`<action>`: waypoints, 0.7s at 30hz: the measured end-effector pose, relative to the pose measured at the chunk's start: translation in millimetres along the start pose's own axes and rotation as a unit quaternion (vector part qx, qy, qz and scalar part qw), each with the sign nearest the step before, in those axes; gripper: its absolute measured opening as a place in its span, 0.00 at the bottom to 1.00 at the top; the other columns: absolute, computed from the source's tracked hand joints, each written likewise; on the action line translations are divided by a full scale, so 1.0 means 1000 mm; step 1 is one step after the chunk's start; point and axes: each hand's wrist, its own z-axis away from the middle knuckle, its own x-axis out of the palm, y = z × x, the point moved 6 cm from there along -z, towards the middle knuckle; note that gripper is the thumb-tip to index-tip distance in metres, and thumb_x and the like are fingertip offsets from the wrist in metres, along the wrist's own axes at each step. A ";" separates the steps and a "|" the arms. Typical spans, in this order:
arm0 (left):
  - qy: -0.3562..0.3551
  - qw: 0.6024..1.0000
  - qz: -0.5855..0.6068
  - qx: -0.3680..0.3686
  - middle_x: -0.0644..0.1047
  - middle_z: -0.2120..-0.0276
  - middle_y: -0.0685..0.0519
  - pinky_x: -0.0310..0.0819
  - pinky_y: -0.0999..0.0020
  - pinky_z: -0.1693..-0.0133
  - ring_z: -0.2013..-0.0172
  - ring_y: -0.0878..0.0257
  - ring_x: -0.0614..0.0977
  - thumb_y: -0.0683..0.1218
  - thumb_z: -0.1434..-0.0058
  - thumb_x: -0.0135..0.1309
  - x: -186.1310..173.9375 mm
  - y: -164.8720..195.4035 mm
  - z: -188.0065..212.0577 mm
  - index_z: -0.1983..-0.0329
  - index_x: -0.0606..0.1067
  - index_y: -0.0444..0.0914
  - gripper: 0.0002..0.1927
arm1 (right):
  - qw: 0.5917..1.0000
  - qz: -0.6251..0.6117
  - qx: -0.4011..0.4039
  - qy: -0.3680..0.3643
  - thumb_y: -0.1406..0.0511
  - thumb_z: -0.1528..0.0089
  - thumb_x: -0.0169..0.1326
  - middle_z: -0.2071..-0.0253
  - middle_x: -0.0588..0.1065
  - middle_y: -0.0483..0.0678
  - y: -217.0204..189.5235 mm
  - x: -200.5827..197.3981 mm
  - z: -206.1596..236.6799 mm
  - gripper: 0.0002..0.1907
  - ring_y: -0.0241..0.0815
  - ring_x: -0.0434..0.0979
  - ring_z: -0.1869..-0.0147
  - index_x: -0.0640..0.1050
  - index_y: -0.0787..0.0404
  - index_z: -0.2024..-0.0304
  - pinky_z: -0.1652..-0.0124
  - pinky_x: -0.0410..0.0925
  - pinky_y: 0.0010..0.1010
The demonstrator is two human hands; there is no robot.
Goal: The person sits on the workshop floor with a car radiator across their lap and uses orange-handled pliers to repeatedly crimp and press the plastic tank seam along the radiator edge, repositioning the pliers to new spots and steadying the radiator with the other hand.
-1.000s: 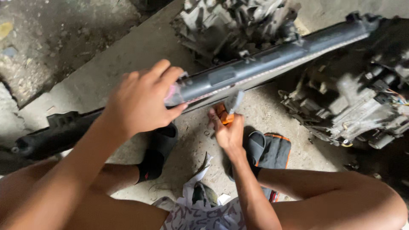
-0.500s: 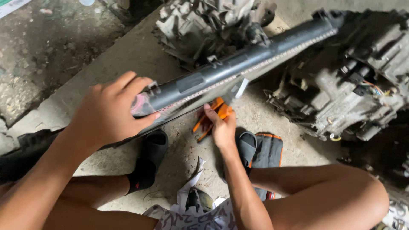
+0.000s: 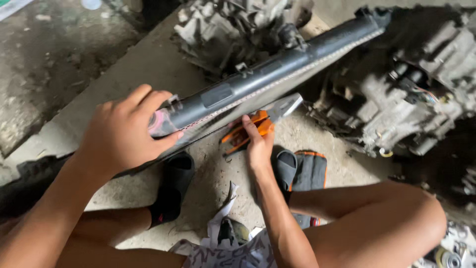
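Left hand (image 3: pixel 124 136) curled over top edge of long black plastic-and-metal radiator (image 3: pixel 258 84), fingers wrapped onto its tank, gripping it. Radiator stands on edge, slanting across concrete floor (image 3: pixel 124 69) from lower left to upper right. Right hand (image 3: pixel 258 146) closed around orange-handled metal pliers (image 3: pixel 263 121), grey nose touching radiator's lower seam. Grey cast-metal engine parts (image 3: pixel 416 109) just beyond radiator. Black sandals (image 3: pixel 173 186) on floor below. Grey-and-orange fabric pouch (image 3: pixel 310 171) beside right foot. No labels legible.

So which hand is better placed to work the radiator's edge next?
Probably the right hand: it holds the orange-handled pliers, jaws at the radiator's lower edge. The left hand is busy gripping and steadying the radiator.
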 end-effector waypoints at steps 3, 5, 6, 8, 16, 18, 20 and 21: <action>-0.037 0.999 -0.014 -0.032 0.77 0.61 0.50 0.79 0.55 0.69 0.74 0.51 0.82 0.60 0.51 0.67 0.004 -0.003 -0.001 0.48 0.76 0.40 0.31 | 0.997 -0.014 -0.003 0.080 0.65 0.35 0.55 0.66 0.79 0.54 0.000 -0.004 0.009 0.11 0.43 0.77 0.67 0.76 0.70 0.59 0.66 0.69 0.33; -0.053 0.997 -0.035 -0.053 0.77 0.58 0.51 0.79 0.52 0.68 0.74 0.48 0.83 0.61 0.52 0.66 0.005 -0.005 0.000 0.47 0.75 0.42 0.32 | 0.999 -0.001 0.015 0.052 0.68 0.40 0.55 0.60 0.79 0.53 -0.006 0.003 0.019 0.11 0.43 0.79 0.58 0.75 0.68 0.56 0.56 0.71 0.33; -0.064 0.995 -0.044 -0.058 0.77 0.57 0.51 0.79 0.51 0.68 0.74 0.47 0.83 0.62 0.52 0.66 0.005 -0.005 0.000 0.46 0.74 0.43 0.33 | 0.999 0.005 0.024 0.046 0.70 0.43 0.55 0.57 0.79 0.53 -0.012 0.006 0.024 0.14 0.43 0.80 0.53 0.75 0.68 0.54 0.51 0.72 0.34; -0.093 0.992 -0.048 -0.076 0.76 0.55 0.52 0.79 0.49 0.66 0.70 0.46 0.83 0.62 0.51 0.66 0.007 -0.007 0.001 0.40 0.72 0.45 0.36 | 0.992 -0.091 0.073 0.046 0.72 0.43 0.54 0.55 0.76 0.53 -0.027 0.007 0.032 0.16 0.44 0.78 0.50 0.72 0.67 0.52 0.47 0.71 0.39; 0.158 0.977 -0.060 0.132 0.73 0.56 0.46 0.75 0.53 0.54 0.53 0.47 0.79 0.57 0.41 0.63 -0.029 0.044 0.016 0.45 0.70 0.36 0.29 | 0.962 -0.058 0.257 -0.068 0.71 0.49 0.49 0.64 0.73 0.56 -0.087 -0.018 0.081 0.23 0.54 0.80 0.64 0.66 0.62 0.50 0.64 0.76 0.46; 0.124 0.986 0.054 0.102 0.75 0.57 0.49 0.74 0.57 0.53 0.54 0.51 0.79 0.53 0.38 0.63 -0.019 0.065 0.033 0.45 0.71 0.39 0.23 | 0.960 -0.014 0.236 -0.151 0.72 0.47 0.50 0.64 0.73 0.58 -0.080 -0.013 0.091 0.23 0.54 0.80 0.66 0.67 0.65 0.48 0.65 0.76 0.43; 0.075 0.974 0.214 0.019 0.77 0.55 0.45 0.74 0.56 0.52 0.54 0.50 0.80 0.53 0.40 0.61 0.007 0.079 0.048 0.43 0.70 0.35 0.27 | 0.947 0.118 0.257 -0.154 0.72 0.45 0.54 0.65 0.75 0.60 -0.057 -0.014 0.103 0.21 0.52 0.79 0.65 0.71 0.67 0.49 0.66 0.73 0.41; 0.064 0.955 0.287 -0.033 0.77 0.55 0.41 0.73 0.55 0.54 0.55 0.48 0.80 0.54 0.40 0.60 0.024 0.084 0.055 0.39 0.68 0.28 0.34 | 0.932 0.187 0.265 -0.164 0.72 0.43 0.56 0.65 0.76 0.61 -0.045 -0.015 0.107 0.19 0.52 0.78 0.65 0.72 0.69 0.49 0.66 0.72 0.40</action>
